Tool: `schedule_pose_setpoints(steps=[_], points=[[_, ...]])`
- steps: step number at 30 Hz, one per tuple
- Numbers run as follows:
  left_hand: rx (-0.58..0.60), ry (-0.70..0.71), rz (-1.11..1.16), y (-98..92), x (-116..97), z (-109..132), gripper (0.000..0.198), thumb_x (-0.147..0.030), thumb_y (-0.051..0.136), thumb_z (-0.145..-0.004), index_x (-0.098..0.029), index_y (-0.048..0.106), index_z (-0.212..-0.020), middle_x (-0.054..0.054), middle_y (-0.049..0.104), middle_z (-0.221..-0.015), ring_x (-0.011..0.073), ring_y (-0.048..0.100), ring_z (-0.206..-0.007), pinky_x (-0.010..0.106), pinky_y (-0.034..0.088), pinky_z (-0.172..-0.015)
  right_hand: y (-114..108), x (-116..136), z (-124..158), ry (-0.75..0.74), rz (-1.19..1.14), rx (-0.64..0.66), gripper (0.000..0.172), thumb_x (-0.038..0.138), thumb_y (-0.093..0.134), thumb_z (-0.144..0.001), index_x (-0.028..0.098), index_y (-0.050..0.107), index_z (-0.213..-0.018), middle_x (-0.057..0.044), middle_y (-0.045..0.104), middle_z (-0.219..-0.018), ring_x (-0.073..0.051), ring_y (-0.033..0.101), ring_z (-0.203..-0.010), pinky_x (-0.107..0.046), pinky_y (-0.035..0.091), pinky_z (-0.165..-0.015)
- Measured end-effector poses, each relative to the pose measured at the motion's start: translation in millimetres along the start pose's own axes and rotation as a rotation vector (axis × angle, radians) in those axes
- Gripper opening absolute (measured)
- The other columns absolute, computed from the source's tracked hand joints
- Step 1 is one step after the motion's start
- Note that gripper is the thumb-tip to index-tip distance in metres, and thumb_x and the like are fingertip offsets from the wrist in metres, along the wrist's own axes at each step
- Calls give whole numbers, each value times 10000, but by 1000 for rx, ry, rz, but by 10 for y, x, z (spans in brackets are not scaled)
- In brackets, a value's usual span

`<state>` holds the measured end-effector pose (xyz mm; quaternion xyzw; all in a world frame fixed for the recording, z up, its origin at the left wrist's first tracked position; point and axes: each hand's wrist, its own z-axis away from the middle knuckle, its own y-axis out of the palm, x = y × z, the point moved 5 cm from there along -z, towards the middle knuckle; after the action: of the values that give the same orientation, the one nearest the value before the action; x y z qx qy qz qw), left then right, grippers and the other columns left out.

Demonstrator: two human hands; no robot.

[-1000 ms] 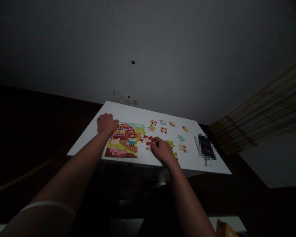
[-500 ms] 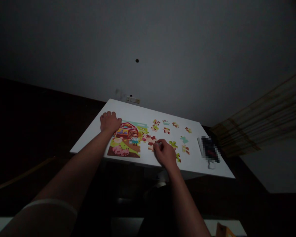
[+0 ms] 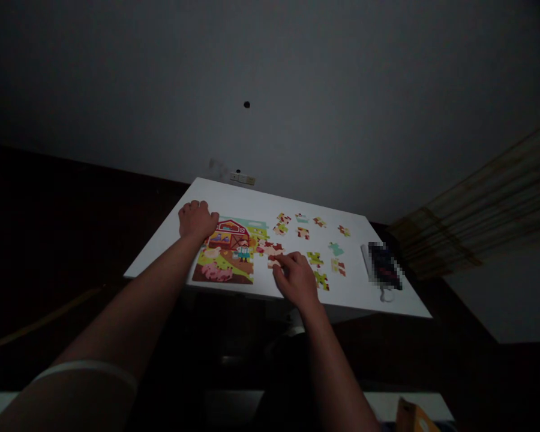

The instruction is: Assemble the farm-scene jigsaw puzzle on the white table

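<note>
Several loose puzzle pieces [image 3: 302, 233] lie right of the farm puzzle [image 3: 227, 255] on the white table [image 3: 245, 204]. I find the right hand [image 3: 299, 282], fingers bent, at brown-and-pink pieces [image 3: 273, 248]; the left hand [image 3: 197, 221], fingers curled, rests at the puzzle's upper-left corner. In dim light I cannot tell whether either grips anything.

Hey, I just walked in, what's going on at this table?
A person is at a white table with a partly assembled farm jigsaw. The left hand rests by its upper left edge. The fingertips of the right hand are at a brown-and-pink piece right of the barn scene; whether they grip it is unclear. More loose pieces lie scattered farther right.
</note>
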<state>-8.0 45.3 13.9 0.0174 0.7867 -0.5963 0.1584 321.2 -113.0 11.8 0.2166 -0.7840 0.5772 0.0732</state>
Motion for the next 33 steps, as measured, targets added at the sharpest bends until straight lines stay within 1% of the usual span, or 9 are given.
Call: schedule_pose_setpoints(steps=[6,11,13,16,19,22,26,30,33], points=[[23,-6,-7,2,-7,-8,565,-452,485,-983,-118,691,-1389,276,646,-1484,463,539,-1401,586,432,-1155,0,6,-23,9,51,32,351,297,632,-1058,274,801,-1365,-103,671,-1162,-285,615,-1109,-390,475,-956],[-9,3,-20,5,-11,-14,541,-441,502,-978,-113,700,-1360,283,661,-1439,472,564,-1363,608,457,-1140,23,-13,-36,2,-2,18,350,305,615,-1046,256,803,-1338,-114,676,-1162,-304,617,-1098,-420,484,-960],[-17,5,-22,22,-3,-26,522,-444,519,-974,-124,707,-1340,279,667,-1419,476,573,-1348,616,465,-1135,37,-46,-35,1,-59,-12,384,295,584,-1036,242,762,-1371,-122,687,-1188,-315,619,-1115,-441,490,-982],[-35,17,-33,55,17,-52,495,-458,532,-976,-149,714,-1317,262,675,-1402,475,583,-1331,623,478,-1129,18,-147,-8,50,-194,-151,468,246,506,-990,197,655,-1431,-129,695,-1209,-314,629,-1119,-461,500,-1003],[-50,19,-38,79,41,-78,501,-467,529,-981,-150,710,-1325,256,673,-1405,473,588,-1321,628,485,-1126,-32,-245,50,104,-268,-308,453,217,466,-923,182,638,-1341,-109,696,-1115,-292,642,-1018,-441,507,-943],[-46,16,-46,83,49,-89,526,-478,526,-978,-147,706,-1345,259,666,-1422,480,585,-1322,636,491,-1118,-90,-313,99,154,-311,-407,330,236,456,-917,205,657,-1178,-87,705,-1030,-276,654,-944,-410,491,-876],[-36,17,-61,68,35,-79,544,-484,518,-974,-139,713,-1347,266,671,-1416,477,590,-1321,628,502,-1110,-113,-403,102,238,-405,-415,216,279,478,-922,228,662,-1022,-58,714,-913,-269,658,-873,-379,462,-805],[-56,10,-25,55,50,-98,533,-484,555,-950,-141,740,-1312,266,690,-1412,484,600,-1322,637,505,-1111,-108,-454,74,266,-480,-404,212,278,477,-887,236,662,-983,-36,703,-848,-256,645,-835,-355,461,-773],[-54,-23,84,50,116,-146,474,-491,603,-920,-169,781,-1218,233,731,-1381,472,632,-1296,630,520,-1100,-130,-473,93,287,-527,-441,208,283,471,-866,242,655,-954,-19,681,-809,-238,621,-781,-341,458,-737]])
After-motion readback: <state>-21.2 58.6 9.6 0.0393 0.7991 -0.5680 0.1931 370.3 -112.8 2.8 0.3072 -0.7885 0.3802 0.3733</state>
